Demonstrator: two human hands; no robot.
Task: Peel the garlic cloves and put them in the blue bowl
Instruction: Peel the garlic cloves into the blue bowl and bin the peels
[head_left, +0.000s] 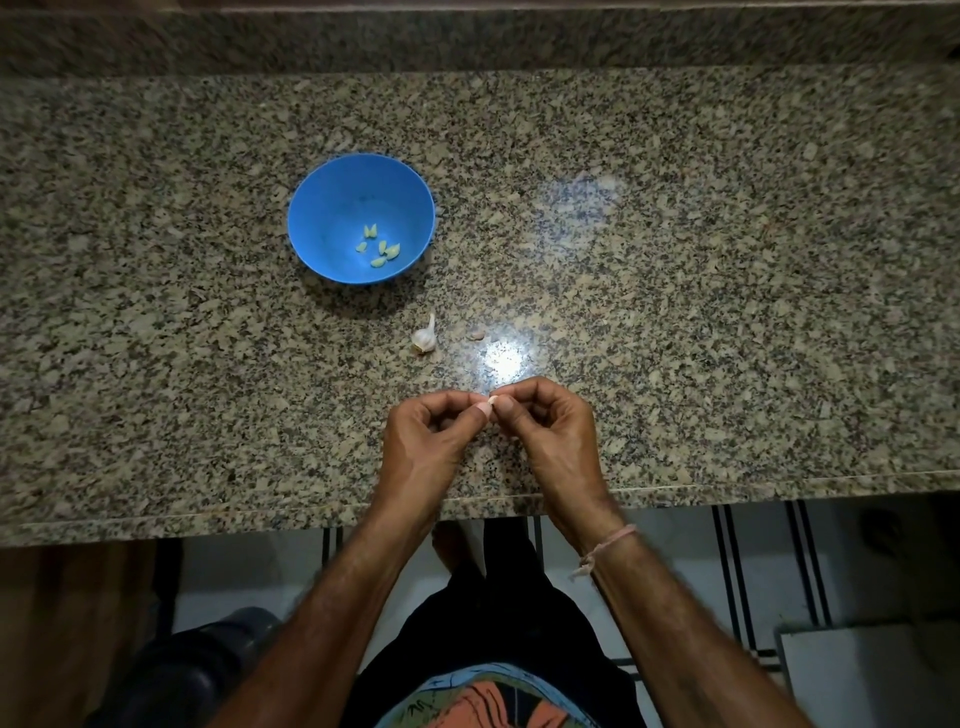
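pinching one small pale garlic clove (492, 400) between left hand (434, 436) and right hand (545, 423) over the speckled granite table (675, 312), round blue bowl (332, 208) holding peeled cloves (379, 247).

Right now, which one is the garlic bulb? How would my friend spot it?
Find the blue bowl on the granite counter. Just in front of it, nearer the person, sits the bulb. It is white with a stalk poking up, bigger than the small brownish clove to its right.
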